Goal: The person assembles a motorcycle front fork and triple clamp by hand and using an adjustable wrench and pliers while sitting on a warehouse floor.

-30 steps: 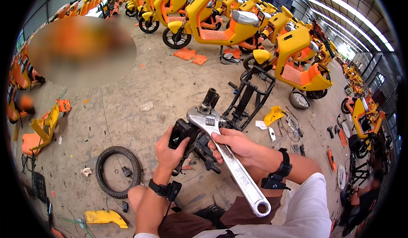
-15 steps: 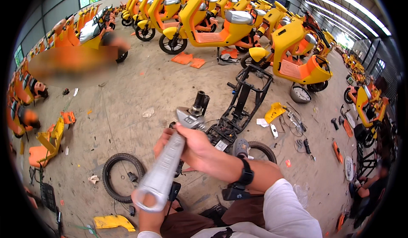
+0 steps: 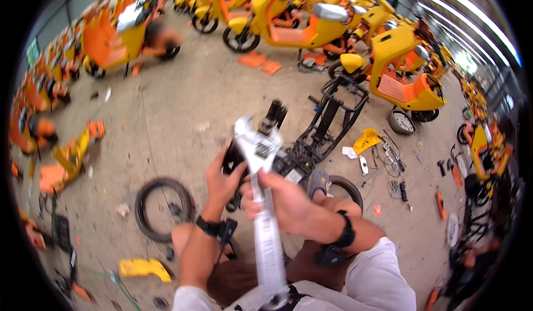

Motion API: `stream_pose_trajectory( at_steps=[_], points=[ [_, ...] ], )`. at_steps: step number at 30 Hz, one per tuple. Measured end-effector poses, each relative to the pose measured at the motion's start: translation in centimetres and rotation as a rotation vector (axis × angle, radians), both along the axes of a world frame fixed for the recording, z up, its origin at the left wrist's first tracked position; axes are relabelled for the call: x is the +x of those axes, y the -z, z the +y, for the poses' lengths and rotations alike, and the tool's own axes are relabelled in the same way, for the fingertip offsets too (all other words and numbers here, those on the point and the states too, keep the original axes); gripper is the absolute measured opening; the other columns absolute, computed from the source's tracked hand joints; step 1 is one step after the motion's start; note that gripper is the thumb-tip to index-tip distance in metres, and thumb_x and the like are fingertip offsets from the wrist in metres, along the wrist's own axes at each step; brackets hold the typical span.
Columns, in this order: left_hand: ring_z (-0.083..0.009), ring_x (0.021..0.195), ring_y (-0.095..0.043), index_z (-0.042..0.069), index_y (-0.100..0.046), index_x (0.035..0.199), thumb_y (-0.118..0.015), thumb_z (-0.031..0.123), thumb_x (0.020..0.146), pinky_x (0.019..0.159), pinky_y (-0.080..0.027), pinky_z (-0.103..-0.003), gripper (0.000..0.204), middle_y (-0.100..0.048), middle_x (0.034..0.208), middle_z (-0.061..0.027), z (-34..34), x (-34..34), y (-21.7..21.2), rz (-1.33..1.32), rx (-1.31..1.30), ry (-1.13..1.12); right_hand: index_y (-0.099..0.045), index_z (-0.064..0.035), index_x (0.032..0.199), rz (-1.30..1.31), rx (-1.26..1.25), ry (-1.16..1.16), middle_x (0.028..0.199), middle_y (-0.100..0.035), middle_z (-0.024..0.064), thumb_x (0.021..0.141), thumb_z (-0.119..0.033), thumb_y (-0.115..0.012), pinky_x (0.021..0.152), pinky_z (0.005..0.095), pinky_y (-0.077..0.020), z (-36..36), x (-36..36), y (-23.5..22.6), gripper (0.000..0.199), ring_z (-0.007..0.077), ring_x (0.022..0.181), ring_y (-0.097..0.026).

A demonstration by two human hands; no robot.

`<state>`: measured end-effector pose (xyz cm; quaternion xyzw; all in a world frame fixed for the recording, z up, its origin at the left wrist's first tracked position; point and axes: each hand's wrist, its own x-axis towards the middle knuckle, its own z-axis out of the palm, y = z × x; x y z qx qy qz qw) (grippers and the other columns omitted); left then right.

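The stripped black scooter frame (image 3: 331, 111) lies on the concrete floor (image 3: 183, 111), and a large silver adjustable wrench (image 3: 266, 239) is held to the left of its near end, the handle running back toward the person's lap. The right hand (image 3: 283, 197) is closed round the upper handle, just below the wrench head; motion blur softens its fingers. The left hand (image 3: 221, 180), left of the frame's near end, is partly curled, thumb and fingers clasping a dark part (image 3: 232, 157) half hidden by the wrench. An upright black tube (image 3: 272, 115) with a metal collar rises beside the wrench head, left of the frame; whether the jaws grip it, I cannot tell. Both wrists wear black straps.

A grey shoe (image 3: 318, 182) stands just right of the frame's near end, with a tyre (image 3: 351, 189) showing behind it. Another tyre (image 3: 142, 205) lies flat, well left of the frame, and a yellow panel (image 3: 143, 269) lies nearer the person on that side. Right of the frame are a yellow cover piece (image 3: 366, 141) and tangled wires (image 3: 393, 164). A yellow-and-orange scooter (image 3: 394, 83) stands just beyond its far end.
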<state>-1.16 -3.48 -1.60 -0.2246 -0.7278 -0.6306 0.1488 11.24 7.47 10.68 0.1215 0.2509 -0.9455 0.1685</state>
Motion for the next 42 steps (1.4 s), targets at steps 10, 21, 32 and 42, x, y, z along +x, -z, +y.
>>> stream_pose_trajectory(
  at_steps=[10, 21, 32, 42],
  points=[
    [-0.0207, 0.086, -0.064, -0.005, -0.058, 0.113, -0.080, 0.021, 0.071, 0.080, -0.049, -0.030, 0.054, -0.067, 0.096, -0.0179, 0.1, 0.0, -0.3, 0.045, -0.104, -0.026, -0.045, -0.0089, 0.088, -0.283, 0.660, -0.044, 0.056, -0.039, 0.0016, 0.095, -0.052, -0.040, 0.034, 0.0275, -0.0320, 10.8, 3.2, 4.0, 0.044, 0.0114, 0.036, -0.035],
    [-0.0193, 0.086, -0.064, -0.004, -0.059, 0.115, -0.081, 0.019, 0.069, 0.079, -0.049, -0.030, 0.056, -0.067, 0.098, -0.0160, -0.2, -0.2, -0.9, 0.055, -0.115, -0.026, -0.045, -0.0048, 0.086, -0.214, 0.770, -0.240, 0.053, -0.041, 0.0050, 0.095, -0.049, -0.043, 0.029, 0.0264, -0.0298, 12.0, 0.7, 2.3, 0.045, 0.0125, 0.032, -0.034],
    [-0.0198, 0.082, -0.064, -0.005, -0.060, 0.113, -0.081, 0.015, 0.068, 0.075, -0.050, -0.030, 0.054, -0.068, 0.093, -0.0156, -0.2, -0.5, -0.9, 0.083, -0.146, -0.003, -0.046, -0.0077, 0.087, -0.233, 0.759, -0.270, 0.056, -0.041, 0.0028, 0.096, -0.047, -0.042, 0.032, 0.0286, -0.0330, 12.0, -2.4, 1.4, 0.041, 0.0109, 0.035, -0.034],
    [-0.0201, 0.083, -0.066, -0.006, -0.059, 0.113, -0.080, 0.013, 0.068, 0.076, -0.050, -0.029, 0.054, -0.068, 0.093, -0.0160, -0.2, -0.3, -1.0, 0.062, -0.133, -0.017, -0.045, -0.0076, 0.092, -0.255, 0.606, -0.307, 0.058, -0.041, 0.0020, 0.097, -0.047, -0.041, 0.034, 0.0276, -0.0354, 11.7, -2.9, 1.2, 0.040, 0.0109, 0.038, -0.037]
  ],
)
